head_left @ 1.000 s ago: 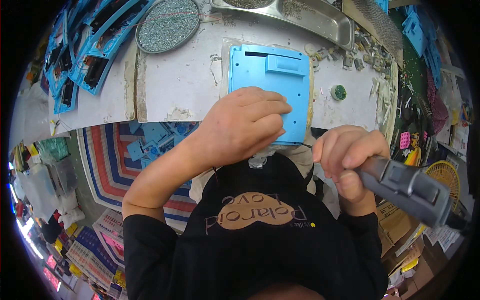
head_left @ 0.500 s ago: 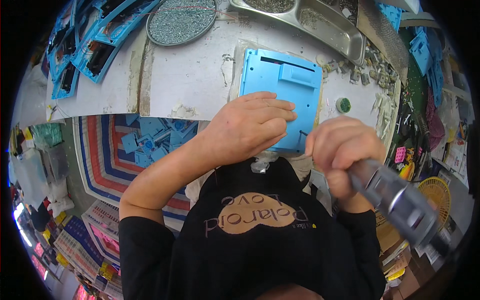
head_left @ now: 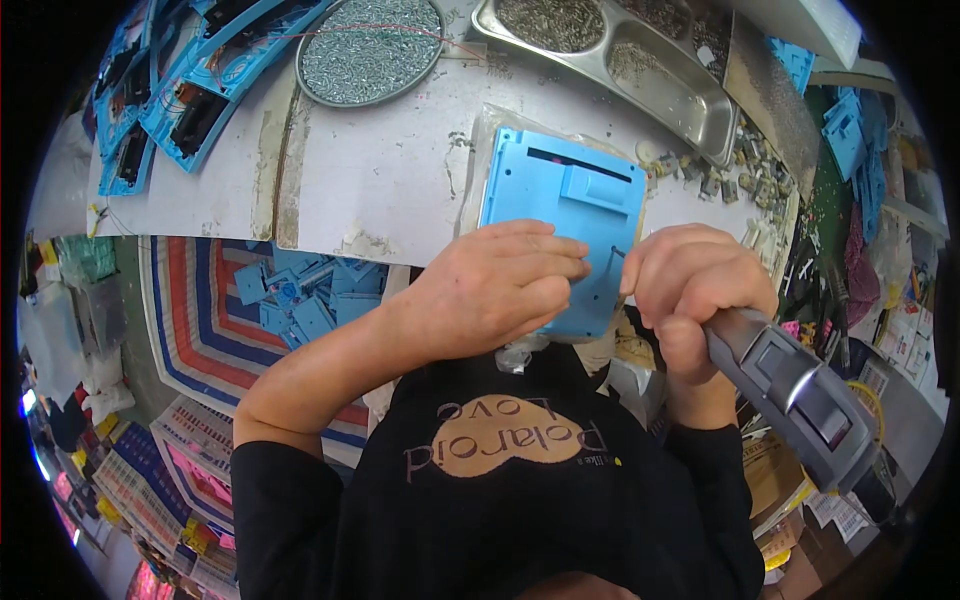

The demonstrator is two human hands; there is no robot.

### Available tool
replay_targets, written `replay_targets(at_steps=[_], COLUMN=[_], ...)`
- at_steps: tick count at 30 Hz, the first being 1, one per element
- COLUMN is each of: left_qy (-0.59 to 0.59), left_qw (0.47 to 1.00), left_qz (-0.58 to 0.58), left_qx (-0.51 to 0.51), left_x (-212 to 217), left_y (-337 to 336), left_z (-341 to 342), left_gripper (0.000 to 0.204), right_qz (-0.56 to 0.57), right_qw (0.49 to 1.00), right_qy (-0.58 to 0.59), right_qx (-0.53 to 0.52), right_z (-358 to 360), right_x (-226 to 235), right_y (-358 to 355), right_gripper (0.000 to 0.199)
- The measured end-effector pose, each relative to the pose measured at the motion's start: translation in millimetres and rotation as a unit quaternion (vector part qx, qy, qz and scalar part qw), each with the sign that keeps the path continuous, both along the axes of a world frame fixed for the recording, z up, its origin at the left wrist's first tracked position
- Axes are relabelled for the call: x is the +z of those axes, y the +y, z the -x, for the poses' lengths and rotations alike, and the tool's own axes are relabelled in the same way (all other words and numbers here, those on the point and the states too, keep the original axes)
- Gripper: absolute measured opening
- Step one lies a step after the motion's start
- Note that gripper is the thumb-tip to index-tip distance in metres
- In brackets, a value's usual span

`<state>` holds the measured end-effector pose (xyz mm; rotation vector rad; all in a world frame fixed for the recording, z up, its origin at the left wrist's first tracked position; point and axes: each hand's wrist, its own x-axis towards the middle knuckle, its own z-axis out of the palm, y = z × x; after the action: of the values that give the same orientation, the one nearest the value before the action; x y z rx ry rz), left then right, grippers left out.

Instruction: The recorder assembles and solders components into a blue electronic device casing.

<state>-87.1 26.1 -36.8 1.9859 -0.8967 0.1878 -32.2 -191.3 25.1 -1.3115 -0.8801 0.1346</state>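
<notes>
A light blue plastic housing [head_left: 598,262] with a slot and a raised block near its far end lies at the table's near edge, over a clear plastic sheet [head_left: 478,165]. My left hand [head_left: 505,280] rests on its left side, palm down, fingers stretched out together. My right hand [head_left: 695,290] grips a grey and black power screwdriver [head_left: 795,390], whose body slants down to the right. The thin dark bit reaches from my fingers to a screw hole on the housing's right side. Whether a screw sits under the tip is too small to tell.
An oval tray of silvery screws [head_left: 368,50] and a metal compartment tray [head_left: 690,120] stand at the back. Small metal parts [head_left: 735,180] lie scattered right. Blue housings with wiring [head_left: 205,100] are stacked far left. A striped bag [head_left: 210,320] below holds blue pieces.
The bit has moved along the housing, away from my body, to a screw hole. My left hand stays on the housing. The whole view has shifted slightly.
</notes>
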Motion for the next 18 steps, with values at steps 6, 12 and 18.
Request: replay_targets(at_steps=[6, 12, 18], left_qy=[0.007, 0.017, 0.032], left_qw=[1.0, 1.0, 0.999], left_qz=[-0.01, -0.013, -0.018], left_qx=[0.008, 0.003, 0.01], left_x=[-2, 2, 1], left_y=[0, 0, -2], left_z=[3, 0, 7], left_gripper=[0.015, 0.014, 0.013], right_qz=[-0.06, -0.075, -0.057], right_qw=[0.996, 0.995, 0.996], right_qy=[0.06, 0.063, 0.07], right_qx=[0.023, -0.02, -0.001], right_z=[-27, -67, -74], right_x=[10, -7, -20], right_y=[-1, 7, 12], right_gripper=[0.019, 0.019, 0.018])
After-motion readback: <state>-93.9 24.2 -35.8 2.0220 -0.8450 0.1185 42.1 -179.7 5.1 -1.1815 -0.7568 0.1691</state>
